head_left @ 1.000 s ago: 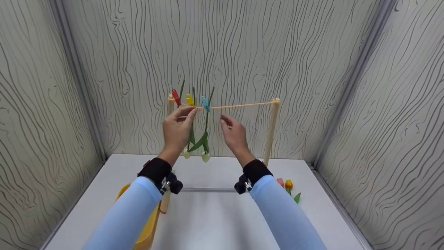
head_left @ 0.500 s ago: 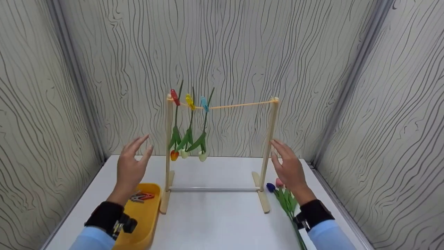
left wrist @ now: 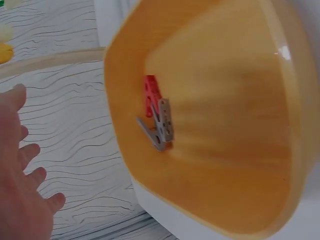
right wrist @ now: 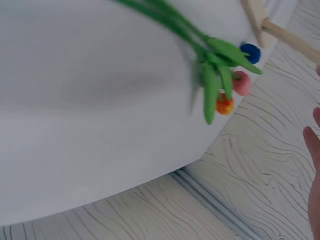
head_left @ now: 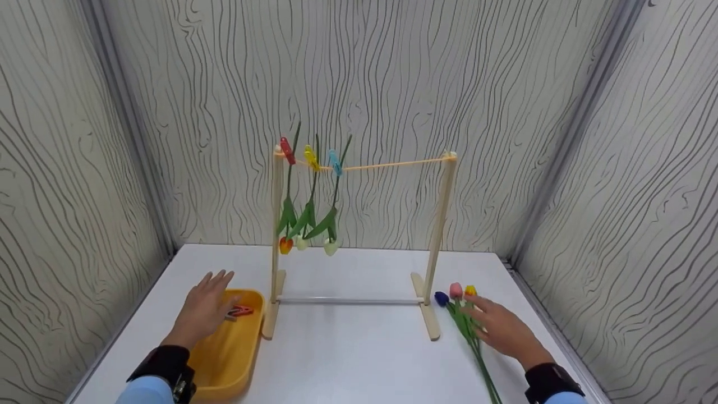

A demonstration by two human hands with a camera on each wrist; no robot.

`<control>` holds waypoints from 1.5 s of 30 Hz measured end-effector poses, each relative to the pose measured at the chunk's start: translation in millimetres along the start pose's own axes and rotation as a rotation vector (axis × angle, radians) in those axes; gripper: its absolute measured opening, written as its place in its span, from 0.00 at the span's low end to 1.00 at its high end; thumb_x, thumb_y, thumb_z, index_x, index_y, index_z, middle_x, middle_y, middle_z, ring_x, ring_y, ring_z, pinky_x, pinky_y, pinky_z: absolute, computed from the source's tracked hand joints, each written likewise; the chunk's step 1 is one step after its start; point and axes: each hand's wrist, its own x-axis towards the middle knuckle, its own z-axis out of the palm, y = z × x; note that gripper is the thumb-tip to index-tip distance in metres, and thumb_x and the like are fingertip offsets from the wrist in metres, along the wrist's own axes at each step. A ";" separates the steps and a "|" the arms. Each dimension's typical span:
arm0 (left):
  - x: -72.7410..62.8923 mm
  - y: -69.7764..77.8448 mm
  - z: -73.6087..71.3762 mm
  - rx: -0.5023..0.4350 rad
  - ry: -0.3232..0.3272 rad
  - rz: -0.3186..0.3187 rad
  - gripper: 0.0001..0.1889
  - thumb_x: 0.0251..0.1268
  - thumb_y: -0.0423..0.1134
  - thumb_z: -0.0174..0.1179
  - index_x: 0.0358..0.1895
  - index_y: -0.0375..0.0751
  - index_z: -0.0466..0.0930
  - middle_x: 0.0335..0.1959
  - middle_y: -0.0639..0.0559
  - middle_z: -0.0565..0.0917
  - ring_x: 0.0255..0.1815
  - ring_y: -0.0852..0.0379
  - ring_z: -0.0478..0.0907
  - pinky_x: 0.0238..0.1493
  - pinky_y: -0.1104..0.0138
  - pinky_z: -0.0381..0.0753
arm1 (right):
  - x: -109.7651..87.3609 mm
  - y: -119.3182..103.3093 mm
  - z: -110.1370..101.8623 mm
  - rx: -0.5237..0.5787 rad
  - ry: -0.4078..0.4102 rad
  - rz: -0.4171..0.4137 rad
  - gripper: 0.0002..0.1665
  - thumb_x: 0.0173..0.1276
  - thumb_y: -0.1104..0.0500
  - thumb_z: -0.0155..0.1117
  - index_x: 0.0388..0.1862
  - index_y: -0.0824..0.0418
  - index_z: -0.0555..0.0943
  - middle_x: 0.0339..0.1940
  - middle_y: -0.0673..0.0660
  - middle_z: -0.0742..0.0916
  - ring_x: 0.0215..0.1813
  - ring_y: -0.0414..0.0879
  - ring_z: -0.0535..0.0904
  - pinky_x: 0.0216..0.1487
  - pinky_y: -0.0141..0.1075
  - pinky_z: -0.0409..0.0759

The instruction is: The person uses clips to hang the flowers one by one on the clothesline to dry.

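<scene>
My left hand [head_left: 203, 310], its fingers spread, hovers over the left side of a yellow tray [left wrist: 225, 150]. Inside the tray lie a red clothespin [left wrist: 151, 94] and a grey clothespin [left wrist: 164, 120]. On the right, my right hand [head_left: 505, 328] is above a bunch of artificial tulips, fingers loosely extended and holding nothing. Their heads are a blue tulip [right wrist: 250, 53], a pink tulip [right wrist: 241, 83] and an orange-yellow tulip [right wrist: 225, 105]. From a cord hang three upside-down tulips, pinned by a red clothespin [head_left: 287, 150], a yellow clothespin [head_left: 312, 158] and a light blue clothespin [head_left: 335, 162].
A wooden frame [head_left: 440, 224] with two posts carries the orange cord [head_left: 392, 164] between their tops. A clear rod [head_left: 350, 300] joins its feet low down. The white table [head_left: 336, 359] is bounded by wood-patterned walls [head_left: 381, 84].
Both hands have left the cord, spread apart and come down, the left to the yellow tray, the right to the tulips on the table. The three pinned tulips stay hanging.
</scene>
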 end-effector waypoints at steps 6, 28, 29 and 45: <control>3.6 -10.0 23.0 0.085 -0.109 0.000 0.34 0.79 0.42 0.66 0.81 0.34 0.68 0.81 0.29 0.71 0.84 0.23 0.61 0.82 0.26 0.59 | -30.5 5.8 14.1 0.012 -0.237 -0.071 0.26 0.63 0.62 0.82 0.60 0.52 0.90 0.64 0.61 0.89 0.59 0.60 0.90 0.57 0.56 0.91; -3.6 -25.4 74.6 0.249 -0.127 -0.079 0.33 0.79 0.41 0.67 0.77 0.23 0.69 0.76 0.24 0.76 0.73 0.29 0.78 0.79 0.36 0.73 | -57.1 -6.7 32.6 -0.152 -0.253 -0.350 0.17 0.62 0.65 0.80 0.48 0.49 0.94 0.54 0.51 0.94 0.53 0.45 0.92 0.52 0.38 0.94; -3.4 -25.1 75.7 0.253 -0.117 -0.075 0.32 0.79 0.40 0.66 0.77 0.24 0.70 0.76 0.25 0.76 0.73 0.29 0.79 0.79 0.36 0.73 | -58.3 -6.9 32.4 -0.156 -0.267 -0.347 0.17 0.62 0.64 0.80 0.48 0.49 0.94 0.53 0.51 0.94 0.53 0.45 0.92 0.52 0.38 0.94; -0.7 -29.1 75.6 0.143 -0.089 -0.086 0.17 0.78 0.27 0.61 0.64 0.27 0.82 0.61 0.29 0.83 0.55 0.35 0.81 0.73 0.34 0.79 | -63.6 -4.4 39.3 -0.192 -0.157 -0.426 0.17 0.59 0.63 0.83 0.47 0.53 0.91 0.47 0.49 0.92 0.46 0.40 0.89 0.44 0.30 0.91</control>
